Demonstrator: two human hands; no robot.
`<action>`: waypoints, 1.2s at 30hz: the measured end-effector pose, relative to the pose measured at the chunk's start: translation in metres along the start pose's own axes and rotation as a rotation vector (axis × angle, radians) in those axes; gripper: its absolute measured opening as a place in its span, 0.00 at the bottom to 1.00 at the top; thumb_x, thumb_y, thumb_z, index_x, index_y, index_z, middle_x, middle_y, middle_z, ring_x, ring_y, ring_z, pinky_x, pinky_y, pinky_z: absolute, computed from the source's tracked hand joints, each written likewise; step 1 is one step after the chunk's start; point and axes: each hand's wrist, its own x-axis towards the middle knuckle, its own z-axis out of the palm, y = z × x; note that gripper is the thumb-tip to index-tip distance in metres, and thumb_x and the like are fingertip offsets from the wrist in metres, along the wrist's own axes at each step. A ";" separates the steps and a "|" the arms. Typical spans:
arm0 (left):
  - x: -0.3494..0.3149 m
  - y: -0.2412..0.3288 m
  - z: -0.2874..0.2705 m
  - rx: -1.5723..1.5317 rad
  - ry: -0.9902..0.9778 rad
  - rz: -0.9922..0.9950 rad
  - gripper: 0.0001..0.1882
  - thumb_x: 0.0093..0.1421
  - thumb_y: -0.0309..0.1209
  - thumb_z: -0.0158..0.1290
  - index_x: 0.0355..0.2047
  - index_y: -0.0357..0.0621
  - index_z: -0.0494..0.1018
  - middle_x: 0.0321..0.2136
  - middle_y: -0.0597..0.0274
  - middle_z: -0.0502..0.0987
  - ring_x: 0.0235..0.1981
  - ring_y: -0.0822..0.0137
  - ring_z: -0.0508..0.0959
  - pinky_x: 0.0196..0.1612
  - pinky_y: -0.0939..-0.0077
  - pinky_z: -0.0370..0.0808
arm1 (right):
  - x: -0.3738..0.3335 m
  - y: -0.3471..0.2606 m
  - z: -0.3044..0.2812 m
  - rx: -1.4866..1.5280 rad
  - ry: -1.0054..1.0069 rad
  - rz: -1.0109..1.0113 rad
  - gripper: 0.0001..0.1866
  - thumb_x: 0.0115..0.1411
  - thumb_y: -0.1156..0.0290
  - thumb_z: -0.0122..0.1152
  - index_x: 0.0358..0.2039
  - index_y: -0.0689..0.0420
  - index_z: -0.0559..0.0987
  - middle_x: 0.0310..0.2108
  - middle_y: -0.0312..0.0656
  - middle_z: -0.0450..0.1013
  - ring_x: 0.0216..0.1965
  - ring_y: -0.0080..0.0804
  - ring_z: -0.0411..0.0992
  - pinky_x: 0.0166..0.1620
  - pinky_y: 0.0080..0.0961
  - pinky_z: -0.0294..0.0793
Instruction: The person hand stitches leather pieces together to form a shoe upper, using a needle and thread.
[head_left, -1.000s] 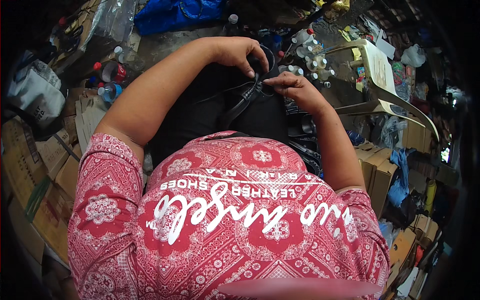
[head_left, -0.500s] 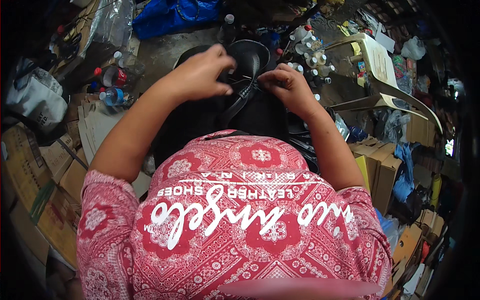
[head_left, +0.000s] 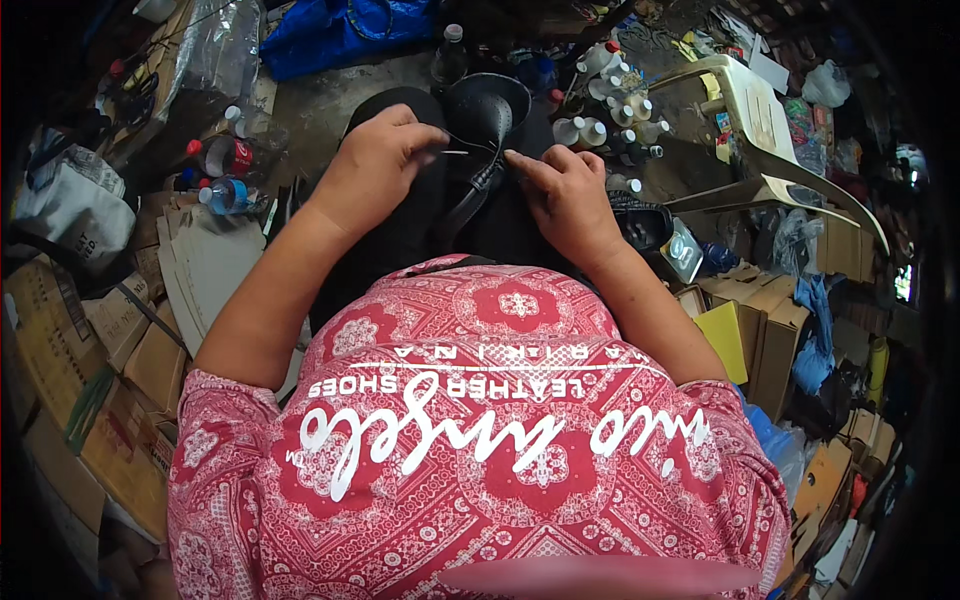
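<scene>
Between my knees sits a black leather piece [head_left: 487,105], rounded and bowl-like at its far end, that looks like a shoe upper. A seam with a braided look runs along it toward me. My left hand [head_left: 378,160] is at its left, thumb and fingers pinched. A thin, pale, needle-like rod [head_left: 454,152] sticks out from those fingertips toward the leather, and a dark thread seems to run there too. My right hand [head_left: 568,190] is at the right, its index fingertip against the leather's edge, other fingers curled. What it pinches is hidden.
Several plastic bottles [head_left: 620,100] stand at the far right, beside a broken cream plastic chair [head_left: 755,120]. More bottles [head_left: 228,193] lie at the left near stacked card sheets [head_left: 205,255]. A blue bag [head_left: 320,35] lies far ahead; cardboard boxes [head_left: 760,310] fill the right.
My left hand has drawn slightly back and left, and the needle-like rod now shows at its fingertips. My right hand has shifted slightly, its index finger straighter against the leather.
</scene>
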 end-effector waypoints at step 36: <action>0.066 -0.019 0.032 0.069 -0.203 0.258 0.07 0.45 0.28 0.59 0.27 0.56 0.80 0.21 0.70 0.70 0.33 0.68 0.70 0.44 0.68 0.60 | 0.042 0.058 -0.003 0.648 -0.409 0.222 0.17 0.51 0.79 0.55 0.40 0.48 0.81 0.27 0.34 0.65 0.33 0.24 0.65 0.41 0.17 0.66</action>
